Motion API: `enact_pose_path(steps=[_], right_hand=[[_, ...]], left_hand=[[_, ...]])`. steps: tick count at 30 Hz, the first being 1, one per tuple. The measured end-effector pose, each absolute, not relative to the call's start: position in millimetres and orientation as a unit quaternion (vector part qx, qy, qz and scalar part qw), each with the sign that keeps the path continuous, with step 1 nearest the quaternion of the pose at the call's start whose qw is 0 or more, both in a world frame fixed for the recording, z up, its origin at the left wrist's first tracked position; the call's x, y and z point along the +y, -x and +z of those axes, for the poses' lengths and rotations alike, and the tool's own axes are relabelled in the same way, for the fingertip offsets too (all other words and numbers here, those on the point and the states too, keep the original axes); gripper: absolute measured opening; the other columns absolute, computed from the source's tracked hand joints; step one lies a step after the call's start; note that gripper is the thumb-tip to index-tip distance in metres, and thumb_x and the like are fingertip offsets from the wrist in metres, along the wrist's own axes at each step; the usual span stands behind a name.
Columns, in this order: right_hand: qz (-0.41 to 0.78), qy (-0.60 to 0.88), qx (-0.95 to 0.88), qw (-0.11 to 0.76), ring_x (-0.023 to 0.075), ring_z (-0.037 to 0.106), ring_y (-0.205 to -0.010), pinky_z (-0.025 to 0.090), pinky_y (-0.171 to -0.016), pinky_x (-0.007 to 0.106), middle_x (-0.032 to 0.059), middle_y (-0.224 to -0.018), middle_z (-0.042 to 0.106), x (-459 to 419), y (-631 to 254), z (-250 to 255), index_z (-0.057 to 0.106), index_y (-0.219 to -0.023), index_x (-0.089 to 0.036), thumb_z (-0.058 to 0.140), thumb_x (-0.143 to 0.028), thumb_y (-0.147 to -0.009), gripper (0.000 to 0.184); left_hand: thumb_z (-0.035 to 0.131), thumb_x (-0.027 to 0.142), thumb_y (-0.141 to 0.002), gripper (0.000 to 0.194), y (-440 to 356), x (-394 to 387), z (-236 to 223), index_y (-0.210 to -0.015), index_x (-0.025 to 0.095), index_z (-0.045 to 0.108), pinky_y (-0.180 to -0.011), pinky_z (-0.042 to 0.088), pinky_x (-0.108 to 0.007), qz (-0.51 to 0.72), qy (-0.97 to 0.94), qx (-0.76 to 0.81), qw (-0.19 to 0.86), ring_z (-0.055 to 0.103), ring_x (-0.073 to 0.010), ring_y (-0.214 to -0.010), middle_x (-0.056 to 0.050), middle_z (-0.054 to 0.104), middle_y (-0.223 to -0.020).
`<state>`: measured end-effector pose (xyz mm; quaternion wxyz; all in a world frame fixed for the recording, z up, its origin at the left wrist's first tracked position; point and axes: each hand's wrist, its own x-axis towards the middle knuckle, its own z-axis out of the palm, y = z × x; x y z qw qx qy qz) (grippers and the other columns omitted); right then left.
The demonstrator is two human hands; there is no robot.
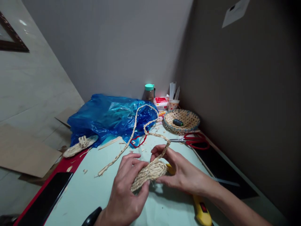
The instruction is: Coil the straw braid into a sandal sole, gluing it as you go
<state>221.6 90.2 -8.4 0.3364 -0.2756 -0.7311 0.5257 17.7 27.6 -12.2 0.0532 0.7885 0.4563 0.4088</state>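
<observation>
A small sole-shaped piece of coiled straw braid (157, 169) is held just above the table between both hands. My left hand (128, 185) grips its near end, thumb beneath and fingers over the top. At the far end, my right hand (177, 171) curls round it, with the thumb by the lower edge and the fingers at the loose straw braid (134, 125). That braid rises from the piece, loops over the table and ends in frayed strands at the left. A yellow utility knife (202, 210) lies partly behind my right hand and forearm.
Red-handled scissors (196, 140) lie by a woven basket (168, 121) holding a dark thread spool (178, 122). A blue plastic bag (105, 114) fills the back left, beside a finished-looking straw slipper (80, 147). A black phone-like slab (47, 197) and straw scraps lie at left.
</observation>
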Motion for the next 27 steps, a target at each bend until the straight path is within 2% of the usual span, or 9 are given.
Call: enact_pose_path(steps=[7, 10, 13, 16, 20, 24, 27], right_hand=[[0.508, 0.278, -0.743, 0.334, 0.0217, 0.057, -0.104, 0.05, -0.091, 0.034, 0.0043, -0.113, 0.057, 90, -223, -3, 0.05, -0.116, -0.023, 0.076, -0.018, -0.077, 0.047], [0.496, 0.282, -0.751, 0.334, 0.0217, 0.057, -0.106, 0.049, -0.093, 0.034, 0.0035, -0.113, 0.057, 91, -224, -2, 0.05, -0.115, -0.024, 0.075, -0.017, -0.078, 0.045], [0.479, 0.286, -0.762, 0.329, 0.0214, 0.057, -0.106, 0.047, -0.095, 0.034, 0.0032, -0.114, 0.058, 90, -223, 0, 0.05, -0.115, -0.023, 0.075, -0.015, -0.077, 0.047], [0.466, 0.286, -0.773, 0.321, 0.0209, 0.058, -0.101, 0.048, -0.09, 0.033, 0.0037, -0.111, 0.059, 88, -221, 2, 0.049, -0.115, -0.022, 0.075, -0.019, -0.078, 0.045], [0.452, 0.287, -0.786, 0.308, 0.0212, 0.06, -0.098, 0.049, -0.087, 0.033, 0.005, -0.111, 0.06, 86, -220, 4, 0.049, -0.116, -0.021, 0.073, -0.019, -0.08, 0.043], [0.441, 0.288, -0.794, 0.303, 0.0225, 0.06, -0.102, 0.047, -0.091, 0.034, 0.006, -0.113, 0.061, 86, -220, 3, 0.048, -0.117, -0.02, 0.072, -0.018, -0.079, 0.045], [0.438, 0.289, -0.796, 0.303, 0.0235, 0.059, -0.106, 0.046, -0.094, 0.035, 0.0063, -0.115, 0.061, 87, -220, 3, 0.049, -0.118, -0.021, 0.073, -0.018, -0.079, 0.046]], left_hand=[[0.057, 0.005, -0.082, 0.037, -17, 28, -13, -0.117, 0.018, 0.055, -0.102, 0.046, -0.048, 0.397, -0.792, 0.462, 0.043, 0.051, -0.0281, -0.122, -0.011, 0.063, -0.11], [0.062, 0.013, -0.086, 0.041, -14, 30, -15, -0.125, 0.018, 0.051, -0.104, 0.045, -0.047, 0.384, -0.79, 0.476, 0.044, 0.05, -0.028, -0.126, -0.013, 0.061, -0.121], [0.066, 0.019, -0.086, 0.038, -13, 31, -15, -0.122, 0.02, 0.053, -0.105, 0.046, -0.049, 0.376, -0.796, 0.471, 0.05, 0.049, -0.0286, -0.127, -0.012, 0.059, -0.122], [0.064, 0.012, -0.085, 0.033, -13, 32, -14, -0.116, 0.02, 0.056, -0.106, 0.045, -0.05, 0.379, -0.803, 0.458, 0.041, 0.047, -0.0286, -0.128, -0.012, 0.058, -0.12], [0.062, 0.006, -0.083, 0.035, -15, 31, -13, -0.115, 0.018, 0.054, -0.108, 0.042, -0.055, 0.38, -0.814, 0.439, 0.027, 0.048, -0.0298, -0.128, -0.013, 0.061, -0.115], [0.062, 0.003, -0.082, 0.036, -16, 31, -13, -0.115, 0.017, 0.054, -0.11, 0.039, -0.059, 0.376, -0.824, 0.424, 0.021, 0.051, -0.03, -0.126, -0.012, 0.064, -0.107], [0.061, 0.004, -0.083, 0.036, -15, 31, -15, -0.115, 0.017, 0.055, -0.111, 0.039, -0.059, 0.376, -0.823, 0.424, 0.024, 0.051, -0.0304, -0.128, -0.013, 0.066, -0.109]])
